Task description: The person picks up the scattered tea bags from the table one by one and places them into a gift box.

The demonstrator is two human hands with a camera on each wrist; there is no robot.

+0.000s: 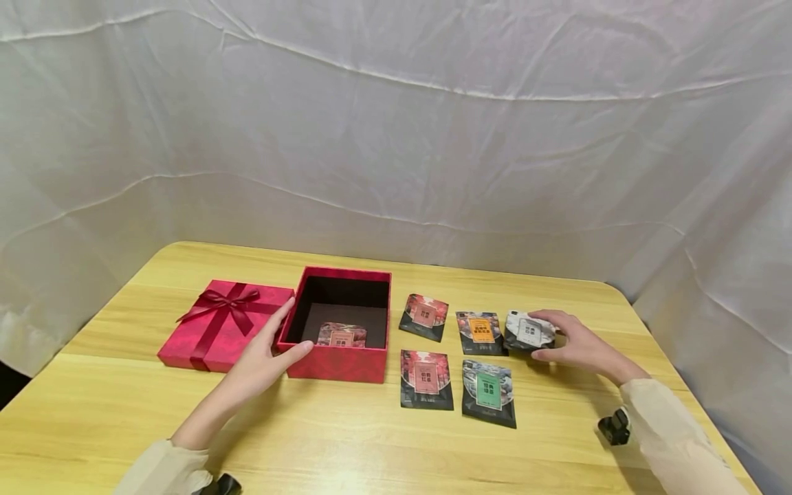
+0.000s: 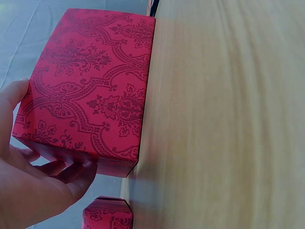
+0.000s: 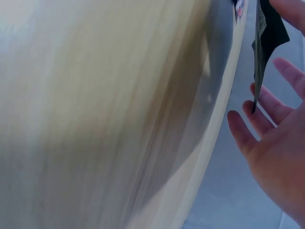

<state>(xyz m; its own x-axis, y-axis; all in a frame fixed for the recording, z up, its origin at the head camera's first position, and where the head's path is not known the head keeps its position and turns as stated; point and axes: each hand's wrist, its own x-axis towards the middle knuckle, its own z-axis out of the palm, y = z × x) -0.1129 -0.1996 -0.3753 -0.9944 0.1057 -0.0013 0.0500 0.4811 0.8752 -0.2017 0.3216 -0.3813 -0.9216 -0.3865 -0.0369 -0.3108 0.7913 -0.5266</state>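
My left hand (image 1: 250,364) holds the near left corner of an open red gift box (image 1: 337,363), its thumb at the front rim and its fingers along the left side. Inside the box, a tea packet with a pink label (image 1: 342,335) shows above the front wall. At the right, my right hand (image 1: 578,344) grips a white and black tea packet (image 1: 529,331) between thumb and fingers; the packet's dark back (image 3: 269,36) appears in the right wrist view. Beside it lies a tea packet with an orange label (image 1: 480,333).
A green-labelled tea packet (image 1: 488,393) and two red ones, a nearer one (image 1: 427,380) and a farther one (image 1: 424,316), lie right of the box. The red lid with a bow (image 1: 225,323) lies at its left. White cloth (image 1: 396,137) hangs behind the wooden table (image 1: 346,440).
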